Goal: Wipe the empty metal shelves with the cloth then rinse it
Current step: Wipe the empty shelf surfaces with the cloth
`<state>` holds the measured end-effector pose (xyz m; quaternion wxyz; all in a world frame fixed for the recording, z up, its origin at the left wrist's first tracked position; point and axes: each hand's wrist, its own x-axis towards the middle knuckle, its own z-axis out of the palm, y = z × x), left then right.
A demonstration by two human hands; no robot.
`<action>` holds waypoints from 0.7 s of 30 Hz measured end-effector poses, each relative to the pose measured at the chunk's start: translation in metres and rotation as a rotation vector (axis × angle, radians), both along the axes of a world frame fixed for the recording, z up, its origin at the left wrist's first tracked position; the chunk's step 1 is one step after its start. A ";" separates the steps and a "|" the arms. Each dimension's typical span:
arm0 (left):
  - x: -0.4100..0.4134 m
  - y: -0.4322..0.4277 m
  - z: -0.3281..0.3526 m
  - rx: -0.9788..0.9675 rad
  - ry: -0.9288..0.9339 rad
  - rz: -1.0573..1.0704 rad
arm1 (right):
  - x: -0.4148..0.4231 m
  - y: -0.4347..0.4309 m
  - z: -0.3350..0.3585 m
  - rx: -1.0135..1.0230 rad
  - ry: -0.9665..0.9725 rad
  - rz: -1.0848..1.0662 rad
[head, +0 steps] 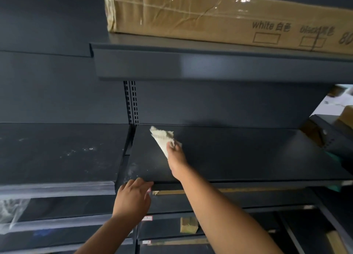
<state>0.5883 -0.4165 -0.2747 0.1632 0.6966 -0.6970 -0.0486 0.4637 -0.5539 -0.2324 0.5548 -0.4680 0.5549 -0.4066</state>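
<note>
A dark metal shelf (238,154) runs across the middle of the view. My right hand (176,154) reaches onto it and grips a whitish cloth (162,138), which lies pressed on the shelf near its back left corner. My left hand (133,194) rests on the front edge of the same shelf at its left end, fingers curled over the lip. Pale dust specks lie on the shelf just ahead of my left hand.
A taped cardboard box (219,15) lies on the shelf above. The neighbouring left shelf (57,154) is dusty, with plastic film along its front edge. A slotted upright (132,103) divides the bays. Lower shelves hold small cardboard pieces (189,224). Boxes show at the right end.
</note>
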 end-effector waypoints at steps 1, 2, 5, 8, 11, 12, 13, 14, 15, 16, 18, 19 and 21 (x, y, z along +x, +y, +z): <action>0.001 0.000 0.000 -0.005 0.011 -0.008 | 0.005 -0.001 0.005 0.049 -0.197 -0.062; 0.001 -0.001 0.000 -0.013 0.015 -0.014 | 0.003 -0.003 0.010 0.082 -0.361 -0.116; 0.004 -0.002 0.002 -0.019 0.015 -0.007 | -0.037 -0.004 0.030 0.048 -0.562 -0.230; 0.002 0.000 0.001 -0.032 0.012 0.008 | -0.113 0.000 0.042 -0.096 -0.553 -0.348; 0.000 -0.003 0.003 -0.026 0.034 0.034 | -0.195 0.011 0.048 -0.216 -0.369 -0.521; 0.000 -0.005 0.003 -0.027 0.041 0.043 | -0.218 0.016 0.048 -0.219 -0.205 -0.572; -0.001 -0.006 0.004 -0.023 0.042 0.050 | -0.238 0.022 0.048 -0.229 -0.002 -0.604; -0.002 -0.006 0.005 -0.020 0.047 0.054 | -0.255 0.027 0.045 -0.238 0.190 -0.616; -0.003 -0.006 0.006 -0.016 0.067 0.060 | -0.267 0.029 0.039 -0.240 0.377 -0.596; -0.004 -0.005 0.006 -0.012 0.090 0.069 | -0.275 0.028 0.031 -0.244 0.509 -0.526; -0.005 -0.004 0.006 -0.005 0.109 0.081 | -0.262 0.025 0.013 -0.231 0.678 -0.368; -0.003 -0.004 0.006 0.009 0.108 0.081 | -0.249 0.022 0.001 -0.205 0.769 -0.280; 0.001 -0.002 0.004 0.030 0.107 0.071 | -0.204 0.017 -0.029 -0.273 0.963 -0.091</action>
